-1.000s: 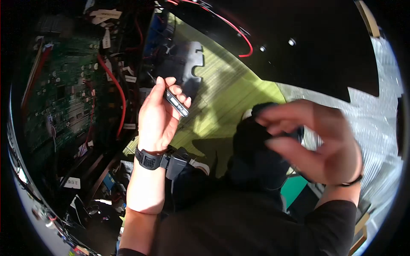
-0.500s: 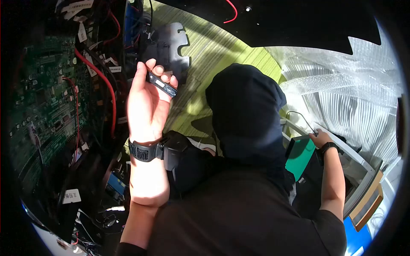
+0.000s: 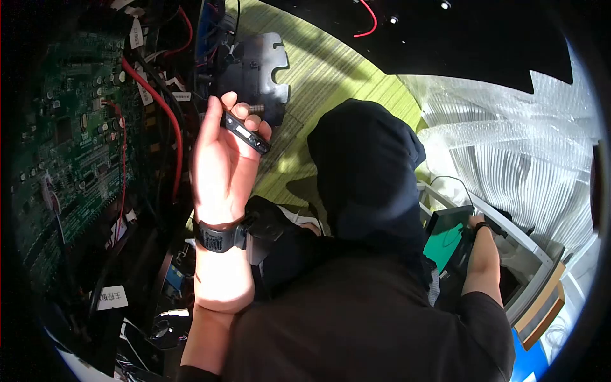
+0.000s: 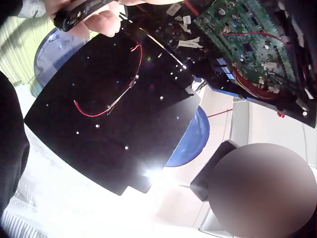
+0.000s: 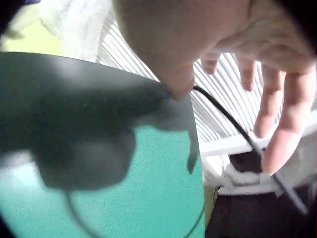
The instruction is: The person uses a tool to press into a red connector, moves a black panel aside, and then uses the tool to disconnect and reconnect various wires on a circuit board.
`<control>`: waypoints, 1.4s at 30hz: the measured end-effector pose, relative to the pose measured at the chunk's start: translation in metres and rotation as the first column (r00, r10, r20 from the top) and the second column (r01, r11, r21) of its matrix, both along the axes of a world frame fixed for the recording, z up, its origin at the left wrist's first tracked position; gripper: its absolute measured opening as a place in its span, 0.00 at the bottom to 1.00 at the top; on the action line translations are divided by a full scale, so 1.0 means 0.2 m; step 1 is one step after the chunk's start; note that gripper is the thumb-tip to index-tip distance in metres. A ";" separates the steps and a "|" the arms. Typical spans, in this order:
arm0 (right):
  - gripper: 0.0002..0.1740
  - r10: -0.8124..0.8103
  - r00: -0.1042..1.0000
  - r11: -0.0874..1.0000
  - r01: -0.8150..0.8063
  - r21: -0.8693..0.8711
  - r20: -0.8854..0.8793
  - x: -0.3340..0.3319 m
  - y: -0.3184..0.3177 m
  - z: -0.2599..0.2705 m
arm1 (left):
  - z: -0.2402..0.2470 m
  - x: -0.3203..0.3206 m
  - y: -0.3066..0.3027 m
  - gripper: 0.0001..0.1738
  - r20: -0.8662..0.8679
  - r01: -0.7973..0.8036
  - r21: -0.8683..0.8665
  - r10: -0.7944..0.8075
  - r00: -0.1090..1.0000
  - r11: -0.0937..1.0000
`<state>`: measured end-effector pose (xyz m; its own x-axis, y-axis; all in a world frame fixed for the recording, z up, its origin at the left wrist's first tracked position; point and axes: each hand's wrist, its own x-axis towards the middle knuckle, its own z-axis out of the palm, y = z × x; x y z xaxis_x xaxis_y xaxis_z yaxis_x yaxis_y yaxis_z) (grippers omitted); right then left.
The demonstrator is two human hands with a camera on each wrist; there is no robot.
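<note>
My left hand [image 3: 224, 149] is raised palm up in the head view, thumb and curled fingers gripping a slim black hand tool [image 3: 245, 132] with a small white label. The tool's kind does not show. Down to the right, my right hand [image 3: 477, 222] is at the top corner of a flat green board [image 3: 442, 247]. In the right wrist view the thumb rests at that corner, while the other fingers hang fairly straight and spread beyond the edge. A thin black cable [image 5: 224, 112] runs from behind the thumb down past the fingertips.
A large green circuit board [image 3: 83, 149] with red wires fills the left side inside a black machine. A black panel [image 3: 458, 38] spans the top right. Bubble wrap [image 3: 509, 140] lies at the right, above a white frame [image 3: 522, 239]. A dark-clothed leg [image 3: 366, 169] is in the middle.
My right hand has swung from above the lap down and right to the green board's corner, then shifted slightly lower. The left hand keeps its hold on the black tool, which has turned a little.
</note>
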<state>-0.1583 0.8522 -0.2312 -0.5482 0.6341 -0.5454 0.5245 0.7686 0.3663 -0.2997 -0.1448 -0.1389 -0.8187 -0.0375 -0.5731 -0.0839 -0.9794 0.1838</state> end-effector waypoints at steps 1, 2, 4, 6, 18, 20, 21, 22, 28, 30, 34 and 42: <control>0.26 0.009 1.000 1.000 -0.009 -0.003 0.003 -0.05 0.00 -0.02 | 0.00 0.01 -0.01 0.13 -0.004 0.010 -0.011 -0.010 1.000 1.000; 0.24 0.158 0.950 0.981 -0.183 0.071 0.268 -0.04 -0.14 0.04 | 0.00 0.01 -0.01 0.13 0.001 0.002 -0.016 -0.002 1.000 1.000; 0.21 0.321 0.602 0.841 -0.536 0.072 0.731 -0.10 -0.55 0.19 | 0.01 0.00 0.00 0.14 0.046 -0.004 -0.028 0.005 0.999 1.000; 0.22 -0.078 0.898 0.913 -0.111 0.393 0.433 -0.20 -1.06 0.56 | 0.02 0.00 -0.01 0.14 0.054 -0.008 -0.061 0.011 0.998 0.998; 0.30 0.065 0.656 0.996 -0.083 -0.013 0.752 0.72 -0.91 1.43 | -0.03 -0.04 0.00 0.12 0.015 -0.013 -0.019 0.013 1.000 1.000; 0.28 0.244 0.484 0.953 0.043 -0.301 0.841 0.53 -1.25 1.32 | -0.02 -0.05 0.01 0.12 0.032 -0.026 -0.031 0.027 0.999 0.999; 0.27 0.342 0.394 0.899 0.128 -0.419 0.853 0.44 -1.45 1.28 | -0.02 -0.05 0.02 0.12 0.035 -0.030 -0.035 0.031 0.999 0.999; 0.25 0.441 0.315 0.826 0.224 -0.518 0.840 0.36 -1.65 1.24 | -0.01 -0.05 0.03 0.12 0.050 -0.037 -0.067 0.040 0.998 0.997; 0.22 0.517 -0.213 0.782 0.512 -0.356 0.829 -0.51 -2.62 1.21 | 0.01 -0.04 0.08 0.11 0.138 -0.061 -0.154 0.082 0.987 0.986; 0.20 0.766 -0.083 0.561 0.569 -0.601 0.637 -0.87 -2.77 1.19 | 0.02 -0.02 0.08 0.11 0.116 -0.059 -0.101 0.071 0.991 0.993; 0.14 0.838 -0.024 0.518 0.343 -0.783 0.545 -1.43 -3.51 1.22 | -0.01 0.01 0.05 0.12 0.083 -0.022 -0.150 0.035 0.996 0.988; 0.11 0.518 0.571 0.591 0.299 -0.749 0.637 -1.42 -3.07 1.01 | 0.00 0.01 0.03 0.14 0.051 -0.001 -0.127 0.007 0.999 0.992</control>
